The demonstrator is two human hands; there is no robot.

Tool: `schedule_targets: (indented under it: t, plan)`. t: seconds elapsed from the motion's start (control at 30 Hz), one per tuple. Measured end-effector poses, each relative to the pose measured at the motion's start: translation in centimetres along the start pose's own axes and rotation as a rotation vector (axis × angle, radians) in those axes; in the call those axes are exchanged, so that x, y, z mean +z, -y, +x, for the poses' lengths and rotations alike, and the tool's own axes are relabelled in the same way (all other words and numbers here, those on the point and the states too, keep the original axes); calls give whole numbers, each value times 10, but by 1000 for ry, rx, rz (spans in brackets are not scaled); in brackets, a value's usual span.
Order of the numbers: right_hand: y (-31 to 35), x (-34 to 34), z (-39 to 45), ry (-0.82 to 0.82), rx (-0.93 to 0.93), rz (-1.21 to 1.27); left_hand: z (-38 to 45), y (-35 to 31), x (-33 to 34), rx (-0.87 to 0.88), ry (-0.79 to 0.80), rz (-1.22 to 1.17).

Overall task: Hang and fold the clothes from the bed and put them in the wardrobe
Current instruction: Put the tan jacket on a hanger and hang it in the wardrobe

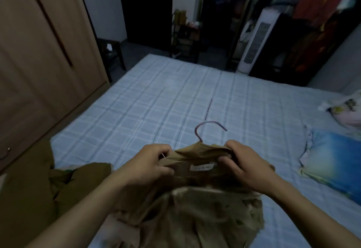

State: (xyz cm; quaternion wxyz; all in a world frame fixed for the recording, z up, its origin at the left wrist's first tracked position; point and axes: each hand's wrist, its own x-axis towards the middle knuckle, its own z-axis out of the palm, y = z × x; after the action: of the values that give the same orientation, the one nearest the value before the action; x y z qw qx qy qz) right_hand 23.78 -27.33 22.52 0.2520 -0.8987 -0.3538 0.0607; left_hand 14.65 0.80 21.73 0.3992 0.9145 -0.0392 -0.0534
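This is a bedroom in a home. A wide bed under a pale blue checked sheet [156,99] fills the middle of the view, with a blue printed pillow [332,158] and a white printed pillow [347,111] lying at its right side. A tall light-brown wooden wardrobe with closed doors [39,52] stands along the left edge of the bed. Beyond the far end of the bed stands a white tower fan with a dark grille [256,40], and beside it dark and red clothes hang packed together [316,13]. A dark doorway [144,9] and a small cluttered dark shelf unit [185,36] stand at the far wall.
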Motion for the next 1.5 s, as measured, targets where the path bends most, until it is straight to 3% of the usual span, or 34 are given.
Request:
schedule_targets:
  t: [0.23,0.43,0.67,0.93,1.17,1.23,1.4,1.5]
  plan:
    - [52,-99,-77,-401,4,-98,-47,-133,-35,250,-243,183]
    - [112,-177,-138,-657,-8,-27,-103,-240,-78,413,-368,166]
    - [222,-227,-158,-849,-108,-65,-181,-286,-155,496,-600,139]
    - [350,-182,-122,-809,-222,-71,-278,-220,-209,354,-903,250]
    - [446,-123,-92,-724,-360,-33,-382,-164,-260,188,-983,322]
    - [468,-114,-88,-732,-382,10,-406,-160,-275,148,-1030,316]
    - [505,-101,-82,-675,-434,158,-430,-181,-285,153,-1354,296]
    - [508,-101,-85,-663,-482,235,-437,-192,-277,186,-1341,441]
